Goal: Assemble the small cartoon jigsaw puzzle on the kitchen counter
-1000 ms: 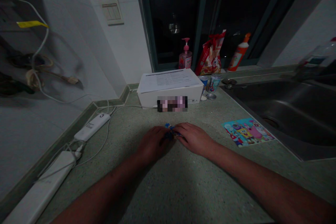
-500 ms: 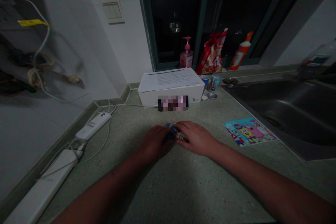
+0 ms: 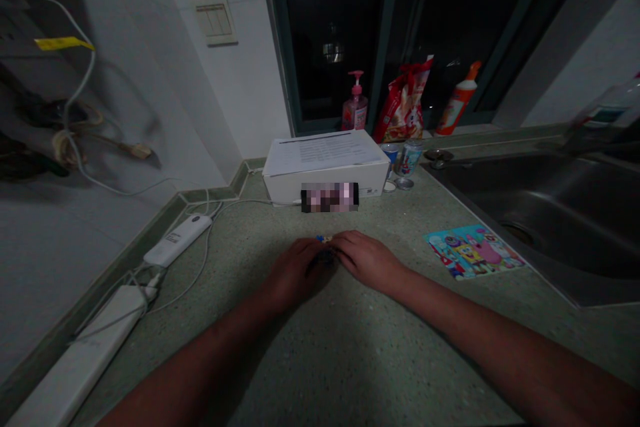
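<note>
My left hand (image 3: 299, 271) and my right hand (image 3: 367, 258) meet over the middle of the countertop (image 3: 350, 360). Between them is a small bunch of coloured pieces (image 3: 321, 239), which look like jigsaw puzzle pieces. Only blue and beige bits show at the fingertips; the fingers cover the others. Both hands are curled inward and closed round the bunch, low on the counter. To the right of my right hand lies a flat, bright cartoon picture card (image 3: 475, 251).
Behind the hands stands a white box (image 3: 325, 177) with printed paper on top and a pixelated dark object at its front. Cans (image 3: 410, 159) stand beside it. A metal sink (image 3: 550, 213) is at right; a power strip (image 3: 85, 353) and cables lie left.
My right hand has shifted slightly left and its fingers have drawn in over the pieces, so fewer of them show. My left hand has hardly moved.
</note>
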Demonstrator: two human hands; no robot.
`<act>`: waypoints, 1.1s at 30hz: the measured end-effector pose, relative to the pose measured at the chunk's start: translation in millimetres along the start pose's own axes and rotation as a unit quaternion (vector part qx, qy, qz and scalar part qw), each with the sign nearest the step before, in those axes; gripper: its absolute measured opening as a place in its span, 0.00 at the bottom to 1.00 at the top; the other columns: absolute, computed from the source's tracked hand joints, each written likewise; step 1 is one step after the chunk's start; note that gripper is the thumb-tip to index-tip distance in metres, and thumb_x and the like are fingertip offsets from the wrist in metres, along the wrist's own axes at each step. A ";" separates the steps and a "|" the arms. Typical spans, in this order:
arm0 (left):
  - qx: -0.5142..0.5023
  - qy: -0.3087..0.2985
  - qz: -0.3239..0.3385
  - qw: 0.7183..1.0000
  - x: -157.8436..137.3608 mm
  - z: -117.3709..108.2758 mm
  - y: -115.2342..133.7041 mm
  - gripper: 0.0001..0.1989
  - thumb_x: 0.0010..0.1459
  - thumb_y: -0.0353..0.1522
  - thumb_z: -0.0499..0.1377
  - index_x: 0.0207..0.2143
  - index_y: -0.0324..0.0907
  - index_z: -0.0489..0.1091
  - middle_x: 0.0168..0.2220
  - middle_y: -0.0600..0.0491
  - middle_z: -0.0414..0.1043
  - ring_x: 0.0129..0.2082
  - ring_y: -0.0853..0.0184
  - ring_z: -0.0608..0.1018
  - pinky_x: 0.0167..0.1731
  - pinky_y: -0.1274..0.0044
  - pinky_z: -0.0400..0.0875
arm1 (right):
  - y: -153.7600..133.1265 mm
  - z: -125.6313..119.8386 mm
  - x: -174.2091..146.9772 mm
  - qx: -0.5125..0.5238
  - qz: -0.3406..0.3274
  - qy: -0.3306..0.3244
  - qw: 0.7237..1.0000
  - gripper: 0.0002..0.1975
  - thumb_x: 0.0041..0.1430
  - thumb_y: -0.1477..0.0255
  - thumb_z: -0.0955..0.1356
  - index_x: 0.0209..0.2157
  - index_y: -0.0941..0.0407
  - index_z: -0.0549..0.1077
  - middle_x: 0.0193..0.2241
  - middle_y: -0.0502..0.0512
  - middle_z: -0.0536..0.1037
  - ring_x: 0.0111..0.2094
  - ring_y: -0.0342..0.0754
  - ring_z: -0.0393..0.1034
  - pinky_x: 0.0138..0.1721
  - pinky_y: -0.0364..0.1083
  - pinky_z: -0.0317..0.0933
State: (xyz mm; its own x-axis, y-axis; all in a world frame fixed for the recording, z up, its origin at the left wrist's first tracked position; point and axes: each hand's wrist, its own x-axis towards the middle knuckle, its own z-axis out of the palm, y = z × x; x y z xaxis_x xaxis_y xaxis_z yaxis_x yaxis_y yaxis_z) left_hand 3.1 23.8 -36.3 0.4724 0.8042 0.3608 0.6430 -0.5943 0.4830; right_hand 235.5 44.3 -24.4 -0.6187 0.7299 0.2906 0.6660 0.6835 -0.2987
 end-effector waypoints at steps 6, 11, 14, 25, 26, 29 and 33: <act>0.028 -0.023 -0.009 0.999 2.1 -2.5 2.3 0.15 0.68 0.35 0.61 0.56 0.45 0.74 0.52 0.46 0.80 0.51 0.54 0.80 0.55 0.59 0.76 | 3.5 -3.1 -2.1 0.050 0.005 0.022 0.999 0.16 0.72 0.79 0.62 0.54 0.55 0.76 0.51 0.60 0.80 0.53 0.52 0.76 0.56 0.52 0.71; 0.035 -0.025 -0.003 0.999 2.7 -4.0 3.0 0.11 0.69 0.31 0.58 0.51 0.45 0.76 0.50 0.47 0.81 0.49 0.55 0.80 0.52 0.60 0.76 | 3.0 -19.5 -7.5 -0.005 0.034 0.018 0.999 0.18 0.69 0.71 0.69 0.58 0.56 0.72 0.56 0.63 0.77 0.56 0.58 0.74 0.57 0.57 0.70; 0.027 -0.016 -0.002 1.000 2.0 -4.2 2.0 0.10 0.69 0.31 0.58 0.49 0.46 0.77 0.47 0.48 0.81 0.47 0.56 0.80 0.50 0.60 0.77 | -0.9 -29.9 -14.0 -0.045 0.050 -0.008 0.998 0.21 0.65 0.64 0.73 0.56 0.56 0.74 0.50 0.64 0.79 0.51 0.62 0.75 0.52 0.59 0.71; 0.013 -0.060 0.053 0.997 -15.4 -25.4 4.9 0.30 0.59 0.29 0.62 0.64 0.49 0.67 0.61 0.44 0.74 0.58 0.51 0.76 0.59 0.53 0.73 | -6.7 -30.4 -24.0 -0.083 0.050 -0.059 0.994 0.13 0.62 0.73 0.72 0.49 0.56 0.77 0.46 0.64 0.80 0.48 0.61 0.76 0.47 0.58 0.72; 0.014 -0.063 0.055 0.996 -16.3 -27.6 5.1 0.33 0.57 0.27 0.62 0.66 0.50 0.66 0.63 0.44 0.72 0.60 0.50 0.75 0.61 0.52 0.72 | -6.4 -29.4 -23.4 -0.081 0.048 -0.058 0.994 0.13 0.63 0.73 0.72 0.49 0.56 0.77 0.47 0.64 0.80 0.48 0.61 0.76 0.48 0.58 0.73; 0.021 -0.068 0.058 0.996 -17.4 -30.6 4.4 0.39 0.52 0.24 0.60 0.67 0.50 0.63 0.65 0.44 0.70 0.62 0.49 0.73 0.62 0.50 0.70 | -7.7 -26.6 -20.9 -0.082 0.043 -0.064 0.994 0.14 0.66 0.76 0.69 0.52 0.57 0.76 0.48 0.64 0.79 0.50 0.60 0.75 0.49 0.56 0.72; 0.016 -0.079 0.065 0.995 -17.9 -28.2 1.7 0.37 0.53 0.22 0.59 0.66 0.49 0.65 0.63 0.44 0.72 0.60 0.51 0.75 0.61 0.53 0.73 | -10.8 -22.7 -18.1 -0.088 0.025 -0.078 0.993 0.17 0.67 0.78 0.67 0.55 0.57 0.75 0.48 0.64 0.80 0.50 0.59 0.76 0.49 0.55 0.73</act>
State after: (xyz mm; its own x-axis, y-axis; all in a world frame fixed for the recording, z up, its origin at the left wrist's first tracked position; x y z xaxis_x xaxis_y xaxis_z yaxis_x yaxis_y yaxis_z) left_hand -21.2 8.3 -19.4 0.6395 0.7128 0.2880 0.5881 -0.6948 0.4139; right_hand 248.9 23.5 -5.8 -0.6308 0.7648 0.1311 0.7517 0.6442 -0.1412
